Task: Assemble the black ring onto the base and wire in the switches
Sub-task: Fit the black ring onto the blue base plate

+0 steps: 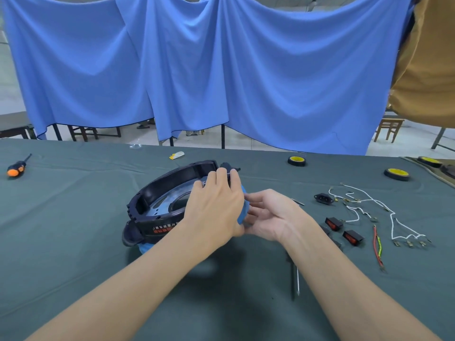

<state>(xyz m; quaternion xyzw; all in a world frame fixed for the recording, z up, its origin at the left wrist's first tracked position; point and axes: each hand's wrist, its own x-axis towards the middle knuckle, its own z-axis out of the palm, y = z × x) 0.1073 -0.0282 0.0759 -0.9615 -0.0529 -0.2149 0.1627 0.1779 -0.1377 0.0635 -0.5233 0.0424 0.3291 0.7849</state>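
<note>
On the table [73, 242], the black ring [172, 177] is being gripped at its rim by the curled left hand [216, 205], the base [242, 212] steadied by the half-open right hand [270, 215]; crooked seating is likely being risked by uneven pressure.

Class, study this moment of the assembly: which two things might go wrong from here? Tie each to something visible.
1. The left hand holds the black ring while the right hand touches the blue base at its edge; pressing down may pinch those fingers or seat the ring crooked.
2. The right forearm lies over a metal tool near the switches and white wires; a sweep might scatter them.
</note>
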